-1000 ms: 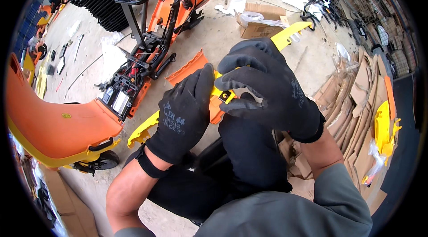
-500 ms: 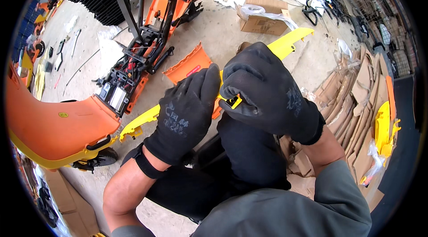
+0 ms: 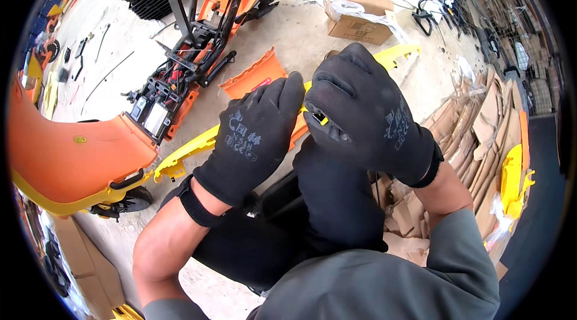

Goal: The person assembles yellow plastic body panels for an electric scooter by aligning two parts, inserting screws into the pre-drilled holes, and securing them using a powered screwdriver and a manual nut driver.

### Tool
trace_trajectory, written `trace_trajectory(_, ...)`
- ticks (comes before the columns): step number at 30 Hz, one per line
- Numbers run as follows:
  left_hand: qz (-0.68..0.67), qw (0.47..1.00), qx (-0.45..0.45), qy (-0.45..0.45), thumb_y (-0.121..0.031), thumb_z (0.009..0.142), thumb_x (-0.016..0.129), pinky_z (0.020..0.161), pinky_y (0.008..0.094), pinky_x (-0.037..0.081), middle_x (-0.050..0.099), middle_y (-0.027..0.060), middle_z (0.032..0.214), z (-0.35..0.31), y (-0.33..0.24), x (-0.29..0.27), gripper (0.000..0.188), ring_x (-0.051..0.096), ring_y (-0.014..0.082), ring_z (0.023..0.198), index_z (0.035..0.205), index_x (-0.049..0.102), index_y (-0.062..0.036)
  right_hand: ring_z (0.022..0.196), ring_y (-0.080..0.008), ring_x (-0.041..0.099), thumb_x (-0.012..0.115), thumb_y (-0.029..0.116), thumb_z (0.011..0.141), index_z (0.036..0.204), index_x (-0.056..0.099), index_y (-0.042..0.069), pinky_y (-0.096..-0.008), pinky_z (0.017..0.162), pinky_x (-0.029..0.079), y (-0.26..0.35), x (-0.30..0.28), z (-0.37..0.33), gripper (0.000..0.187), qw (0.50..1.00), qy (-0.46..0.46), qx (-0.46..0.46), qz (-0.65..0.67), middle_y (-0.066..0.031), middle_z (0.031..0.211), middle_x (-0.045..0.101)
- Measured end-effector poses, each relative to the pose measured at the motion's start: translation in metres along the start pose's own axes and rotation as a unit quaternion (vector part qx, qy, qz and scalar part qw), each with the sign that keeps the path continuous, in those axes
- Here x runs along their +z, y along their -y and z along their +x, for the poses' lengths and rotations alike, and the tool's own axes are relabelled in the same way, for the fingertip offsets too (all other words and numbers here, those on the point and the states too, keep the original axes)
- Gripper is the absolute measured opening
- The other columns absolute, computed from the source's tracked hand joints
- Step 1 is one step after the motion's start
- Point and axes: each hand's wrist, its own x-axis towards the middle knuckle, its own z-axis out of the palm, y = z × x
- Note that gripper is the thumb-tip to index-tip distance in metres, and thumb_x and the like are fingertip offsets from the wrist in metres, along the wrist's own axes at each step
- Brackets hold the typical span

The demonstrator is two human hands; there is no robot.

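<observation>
A long yellow plastic trim strip point(image 3: 195, 145) runs slantwise across my lap, its far end showing beyond the right glove. My left hand point(image 3: 255, 136), in a black work glove, is closed round the strip's middle. Close beside it, my right hand point(image 3: 366, 115), gloved alike, is bent into a fist over the strip. By its thumb and curled fingers a small black and yellow bit point(image 3: 321, 118) shows; its kind is hard to make out. Both palms and most of the strip's middle are hidden. Behind the hands, an orange plastic panel point(image 3: 255, 73) lies on the floor.
At left stands a partly stripped orange vehicle body point(image 3: 84, 157), joined to a black frame point(image 3: 198, 49) with exposed wiring. An open cardboard box point(image 3: 360, 25) sits ahead. Flattened cardboard point(image 3: 475, 121) is piled at right, with yellow plastic parts point(image 3: 512, 181) beyond it.
The right hand has turned slightly on the strip, and its fingers cover more of the small black and yellow bit. The strip's far end looks narrower, tilted. The left hand keeps its grip.
</observation>
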Motion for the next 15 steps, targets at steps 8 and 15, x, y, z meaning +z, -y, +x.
trace_trajectory(8,0.035,0.999,-0.008,0.0,-0.009,0.082,0.056,0.057,0.0341,0.047,0.056,0.0078,0.08,0.0,0.009,0.006,0.034,0.061,0.0206,0.072,0.116,0.051,-0.0037,0.079,-0.0275,0.05,0.067,0.011,0.066,0.094,0.056,0.01,-0.0379,0.066,0.043,0.006,0.007,0.002,0.03,0.998,0.039,0.027,-0.049,-0.0112,0.088,0.05)
trace_trajectory(15,0.017,0.999,-0.023,-0.042,-0.006,0.081,0.057,0.06,0.0354,0.048,0.061,0.0104,0.089,-0.005,0.013,0.002,0.04,0.063,0.0239,0.079,0.121,0.052,-0.0027,0.087,-0.0305,0.052,0.071,0.01,0.067,0.102,0.055,0.005,-0.0381,0.075,0.044,0.007,0.003,-0.009,0.039,0.996,-0.013,0.077,0.036,-0.012,0.094,0.053)
